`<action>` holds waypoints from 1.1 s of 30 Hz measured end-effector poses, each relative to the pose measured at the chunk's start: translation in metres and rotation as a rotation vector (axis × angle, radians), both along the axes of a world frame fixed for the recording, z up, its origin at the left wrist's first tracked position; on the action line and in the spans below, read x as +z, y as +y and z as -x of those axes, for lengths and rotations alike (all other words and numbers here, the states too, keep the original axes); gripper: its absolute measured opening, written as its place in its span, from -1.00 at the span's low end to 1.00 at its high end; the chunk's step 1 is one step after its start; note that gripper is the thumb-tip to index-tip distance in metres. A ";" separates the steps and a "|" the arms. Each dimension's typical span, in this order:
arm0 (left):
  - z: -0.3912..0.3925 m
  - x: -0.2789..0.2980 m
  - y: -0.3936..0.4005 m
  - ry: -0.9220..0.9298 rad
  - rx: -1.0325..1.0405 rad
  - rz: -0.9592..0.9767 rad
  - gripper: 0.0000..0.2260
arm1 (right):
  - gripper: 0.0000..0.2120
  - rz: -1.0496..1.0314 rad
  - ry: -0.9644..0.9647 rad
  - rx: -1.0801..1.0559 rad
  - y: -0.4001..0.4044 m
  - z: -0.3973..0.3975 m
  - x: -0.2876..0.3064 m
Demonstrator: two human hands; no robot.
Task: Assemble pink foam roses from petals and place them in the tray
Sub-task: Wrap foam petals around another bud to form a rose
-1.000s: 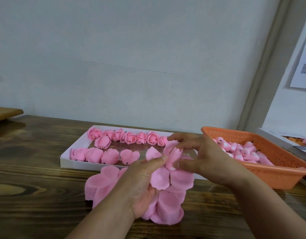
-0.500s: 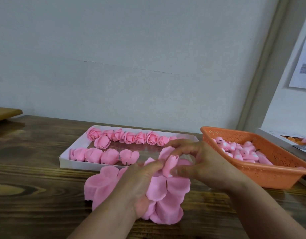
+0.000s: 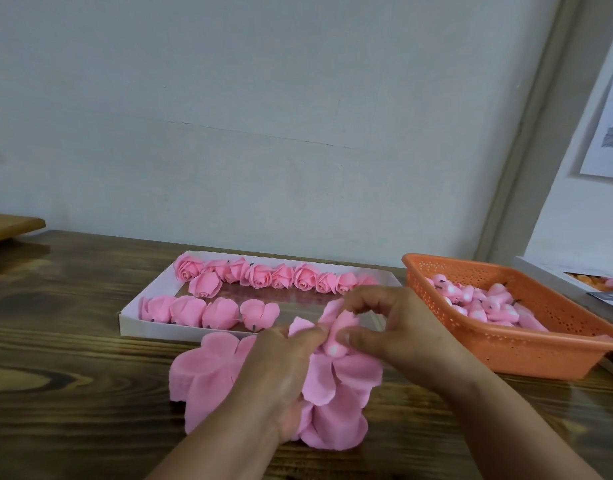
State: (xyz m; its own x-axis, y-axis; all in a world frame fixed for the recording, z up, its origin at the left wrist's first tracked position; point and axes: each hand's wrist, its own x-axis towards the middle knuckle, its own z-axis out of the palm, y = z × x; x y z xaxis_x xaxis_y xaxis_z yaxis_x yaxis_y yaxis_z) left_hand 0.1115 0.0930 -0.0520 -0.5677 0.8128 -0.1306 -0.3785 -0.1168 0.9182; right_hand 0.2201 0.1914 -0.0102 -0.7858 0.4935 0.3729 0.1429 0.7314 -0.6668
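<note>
My left hand (image 3: pixel 281 375) grips a flat cluster of pink foam petals (image 3: pixel 339 400) over the table's front. My right hand (image 3: pixel 391 327) pinches a small pink rose bud (image 3: pixel 338 336) with thumb and fingers and holds it against the middle of that cluster. A second petal cluster (image 3: pixel 201 372) lies on the table to the left, partly under my left wrist. Behind the hands stands a white tray (image 3: pixel 139 325) with a back row of several finished roses (image 3: pixel 260 275) and a front row of closed petal wraps (image 3: pixel 204 313).
An orange perforated basket (image 3: pixel 506 355) with several pink buds stands at the right. The dark wooden table (image 3: pixel 62 393) runs up to a pale wall. A wooden board edge (image 3: pixel 11 226) shows at the far left, and a white box (image 3: pixel 557 275) sits behind the basket.
My right hand has pressed the bud lower into the petal cluster and its fingers have curled tighter over it. My left hand has shifted slightly with the petals.
</note>
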 end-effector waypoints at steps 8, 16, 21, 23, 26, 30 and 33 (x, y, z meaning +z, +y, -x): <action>-0.002 0.006 -0.005 0.071 -0.136 -0.066 -0.78 | -0.74 0.235 0.031 0.078 0.009 -0.006 -0.001; -0.003 0.004 -0.007 0.168 -0.205 -0.079 -0.93 | -0.76 0.348 0.181 0.087 0.006 -0.006 -0.008; 0.003 0.006 -0.007 0.101 -0.199 -0.060 -0.82 | -0.96 0.470 0.185 0.218 0.015 -0.016 -0.003; 0.003 0.007 -0.008 0.087 -0.210 -0.060 -0.85 | -0.88 0.481 0.204 0.192 0.023 -0.019 -0.002; 0.002 0.008 -0.009 0.068 -0.258 -0.055 -0.86 | -0.88 0.431 0.176 0.139 0.026 -0.019 -0.004; 0.002 0.011 -0.011 0.018 -0.302 -0.057 -0.89 | -0.77 0.451 0.160 0.229 0.021 -0.015 -0.013; 0.003 0.013 -0.012 0.015 -0.324 -0.044 -0.88 | -0.75 0.490 0.218 0.236 0.020 -0.014 -0.018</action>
